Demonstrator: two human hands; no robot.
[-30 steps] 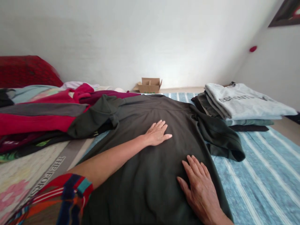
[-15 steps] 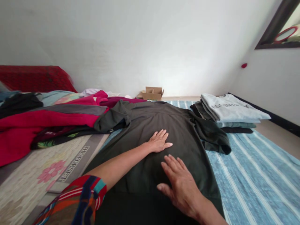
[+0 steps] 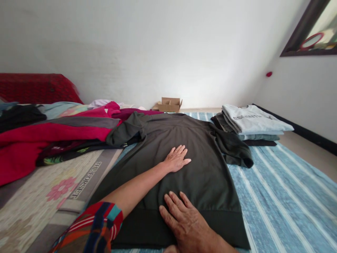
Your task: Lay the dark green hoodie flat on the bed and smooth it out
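The left hand [image 3: 176, 159] is lying flat, fingers released, on the middle of a dark shirt [image 3: 200, 175] spread across the frame's center. The right hand [image 3: 184, 219] is pressing flat near the hem at bottom center, fingers spread. A folded stack [image 3: 252, 123] is sitting at right, a red pile [image 3: 52, 135] at left.

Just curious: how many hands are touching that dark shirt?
2. The left hand lies flat mid-shirt; the right hand presses near the hem, closest to the camera.
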